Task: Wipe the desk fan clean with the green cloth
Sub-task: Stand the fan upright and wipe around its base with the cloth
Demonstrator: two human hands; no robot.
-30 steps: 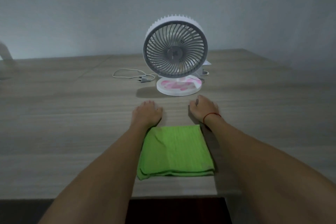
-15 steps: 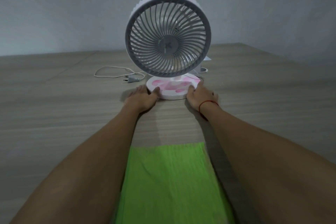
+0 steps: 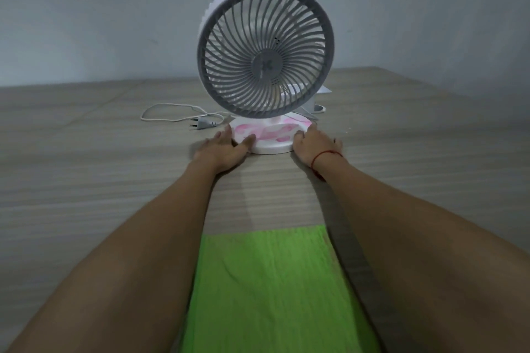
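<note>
The desk fan (image 3: 265, 51) stands upright toward the far edge of the wooden table (image 3: 86, 180), its grille facing the near edge. The left hand (image 3: 222, 149) and right hand (image 3: 312, 145) clasp its pink-patterned base (image 3: 272, 137) from either side, thumbs on the rim. The unplugged cord (image 3: 177, 112) lies just left of the base. A white object (image 3: 318, 94) is half hidden behind the fan. The green cloth (image 3: 272, 281) lies flat at the near edge, between the forearms.

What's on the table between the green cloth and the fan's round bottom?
Nothing: in the head view, only bare wooden table lies between the green cloth and the fan's base.
</note>
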